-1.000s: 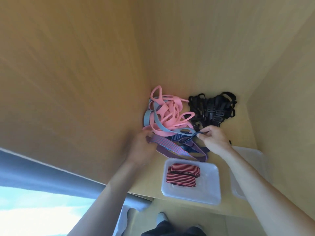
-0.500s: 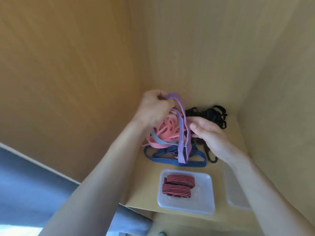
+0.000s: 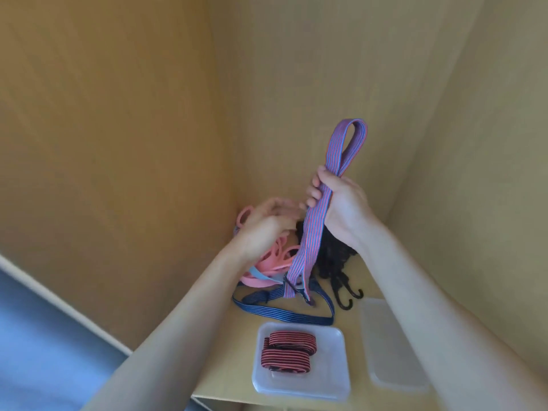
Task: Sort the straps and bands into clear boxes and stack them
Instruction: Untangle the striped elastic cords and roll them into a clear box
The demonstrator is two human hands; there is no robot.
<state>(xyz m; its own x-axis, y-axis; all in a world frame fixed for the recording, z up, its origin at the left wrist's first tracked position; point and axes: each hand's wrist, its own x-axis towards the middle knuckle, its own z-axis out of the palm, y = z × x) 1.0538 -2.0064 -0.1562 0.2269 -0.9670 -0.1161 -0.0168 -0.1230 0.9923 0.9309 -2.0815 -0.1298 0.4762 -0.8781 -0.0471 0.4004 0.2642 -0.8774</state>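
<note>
Now, shelf (image 3: 353,315): a wooden floor closed in by wooden walls on the left, back and right.
Right hand (image 3: 341,209): raised above the pile, fingers curled tight round the purple strap.
Left hand (image 3: 267,226): low over the pink bands and blurred; whether it holds anything cannot be told.
Purple strap (image 3: 314,226): striped and doubled, with its loop standing up above the right fist and its ends hanging down to the blue strap.
Box (image 3: 261,381): clear, at the shelf's front edge, holding the red straps.
Second box (image 3: 391,351): clear, just right of the first, partly behind the right forearm.
Pink bands (image 3: 272,262): a heap in the back left corner.
Blue strap (image 3: 275,310): a flat loop between the heap and the box.
Black straps (image 3: 332,256): bunched behind the purple strap, hooks toward the second box.
Red straps (image 3: 287,351): two striped folded bundles, side by side in the box.
</note>
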